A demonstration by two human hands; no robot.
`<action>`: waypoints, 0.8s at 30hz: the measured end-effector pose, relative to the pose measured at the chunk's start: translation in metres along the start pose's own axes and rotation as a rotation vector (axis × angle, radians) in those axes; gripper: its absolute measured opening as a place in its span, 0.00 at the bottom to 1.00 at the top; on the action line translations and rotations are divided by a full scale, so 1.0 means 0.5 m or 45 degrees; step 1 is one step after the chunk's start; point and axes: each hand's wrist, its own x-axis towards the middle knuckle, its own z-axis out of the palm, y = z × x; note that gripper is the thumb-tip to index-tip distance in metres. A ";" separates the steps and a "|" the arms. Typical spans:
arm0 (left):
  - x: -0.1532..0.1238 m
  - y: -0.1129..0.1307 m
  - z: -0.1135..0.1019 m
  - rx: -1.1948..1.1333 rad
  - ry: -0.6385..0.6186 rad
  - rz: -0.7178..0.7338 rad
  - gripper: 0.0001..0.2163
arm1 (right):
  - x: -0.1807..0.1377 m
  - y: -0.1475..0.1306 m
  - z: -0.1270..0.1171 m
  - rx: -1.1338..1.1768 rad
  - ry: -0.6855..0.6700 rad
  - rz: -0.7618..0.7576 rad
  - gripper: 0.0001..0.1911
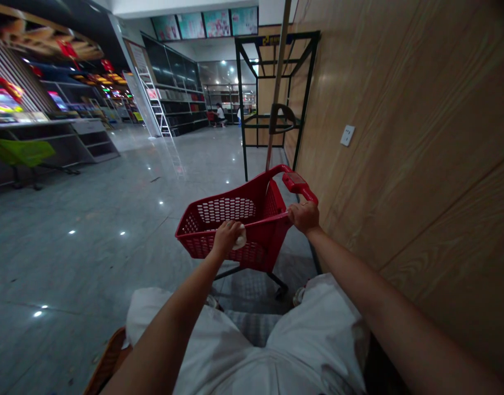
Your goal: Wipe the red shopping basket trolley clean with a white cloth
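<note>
A red plastic shopping cart stands sideways in front of my knees, its handle end to the right. My left hand is closed around a crumpled white cloth or tissue, at the near rim of the basket. With my right hand I grip the cart near the lower end of its red handle. The inside of the basket shows in part, with perforated walls. What lies under my left palm is hidden.
Close on my right runs a wood-panelled wall with a socket. Beyond the cart stand a dark metal rack and a long pole. A green cart is at the left, a ladder farther back. A person sits in the distance.
</note>
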 end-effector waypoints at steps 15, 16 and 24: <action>0.081 0.122 -0.003 -0.110 -0.034 0.067 0.08 | 0.006 0.000 -0.002 0.029 -0.052 -0.007 0.17; 0.056 0.086 -0.007 -0.071 -0.071 0.036 0.07 | 0.004 0.006 0.001 0.041 -0.046 -0.013 0.17; 0.004 0.009 -0.023 0.045 -0.140 -0.042 0.06 | 0.001 0.013 0.018 0.087 0.013 0.039 0.16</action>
